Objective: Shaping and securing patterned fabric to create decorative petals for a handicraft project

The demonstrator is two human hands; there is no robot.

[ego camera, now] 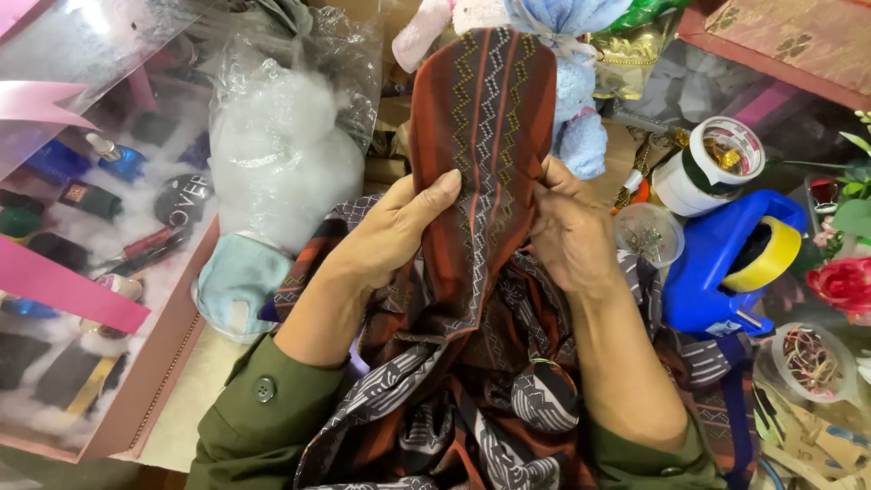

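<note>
A rust-red patterned cloth (481,118) with zigzag stripes stands up in a folded, rounded strip at the centre. My left hand (395,231) grips its left edge, thumb laid across the front. Its right edge is pinched by my right hand (570,227). The rest of the cloth (454,399), dark grey and red, bunches in my lap, tied at one point with a rubber band (544,363). Both arms wear olive green sleeves.
A pink gift box (100,218) of cosmetics under clear film lies at left, beside a plastic bag of white stuffing (281,154) and a light blue face mask (238,277). At right are a blue tape dispenser (717,263), tape roll (712,163), a pin cup (649,234), artificial flowers (844,281).
</note>
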